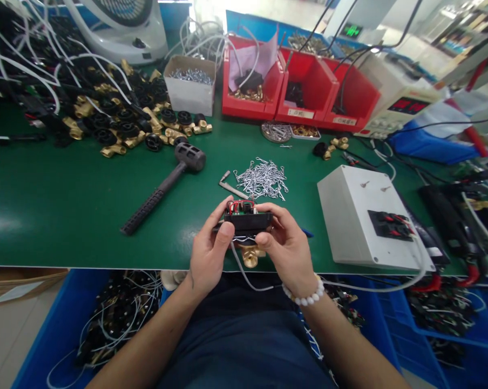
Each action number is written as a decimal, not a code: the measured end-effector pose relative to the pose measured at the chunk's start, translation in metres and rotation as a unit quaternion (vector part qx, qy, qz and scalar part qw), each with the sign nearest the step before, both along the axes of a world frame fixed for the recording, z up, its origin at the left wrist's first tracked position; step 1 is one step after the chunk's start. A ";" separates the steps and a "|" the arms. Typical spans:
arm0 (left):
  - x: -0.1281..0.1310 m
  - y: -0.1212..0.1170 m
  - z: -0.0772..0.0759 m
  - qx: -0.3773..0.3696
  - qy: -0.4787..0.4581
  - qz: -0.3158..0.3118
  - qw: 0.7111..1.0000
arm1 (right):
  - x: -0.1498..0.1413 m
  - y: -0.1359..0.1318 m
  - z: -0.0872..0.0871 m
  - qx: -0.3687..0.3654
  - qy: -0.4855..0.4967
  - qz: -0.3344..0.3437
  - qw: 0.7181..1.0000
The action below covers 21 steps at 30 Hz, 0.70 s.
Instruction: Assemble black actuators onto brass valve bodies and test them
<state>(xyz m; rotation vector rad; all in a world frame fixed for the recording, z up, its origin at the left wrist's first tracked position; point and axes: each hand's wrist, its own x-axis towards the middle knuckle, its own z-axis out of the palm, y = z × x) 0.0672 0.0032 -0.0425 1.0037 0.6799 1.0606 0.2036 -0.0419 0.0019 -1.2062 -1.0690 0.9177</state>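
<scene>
Both hands hold a small black valve unit (246, 219) with red wiring on top and a brass fitting (251, 255) underneath, just above the near table edge. My left hand (209, 251) grips its left side, thumb on the front. My right hand (286, 246) grips its right side, fingers curled around it; a white bead bracelet sits on that wrist. A white cable (244, 273) hangs from the unit toward my lap. A heap of silver wire clips (262, 179) lies just beyond the hands.
On the green table (66, 216) lie a black mallet (163, 186), a small metal tool (230, 186) and a white test box (369, 216). Brass and black valve parts (122, 116) pile at back left. Red bins (300, 86) and a screw box (190, 84) stand behind. Blue crates (45, 335) are below.
</scene>
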 end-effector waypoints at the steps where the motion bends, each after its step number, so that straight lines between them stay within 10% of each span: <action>1: 0.000 0.000 -0.001 -0.003 0.000 0.003 1.000 | -0.002 0.000 -0.001 0.004 -0.004 -0.007 1.000; 21: 0.002 -0.001 0.004 -0.014 0.005 0.023 1.000 | -0.002 0.001 -0.009 -0.009 0.041 0.018 0.999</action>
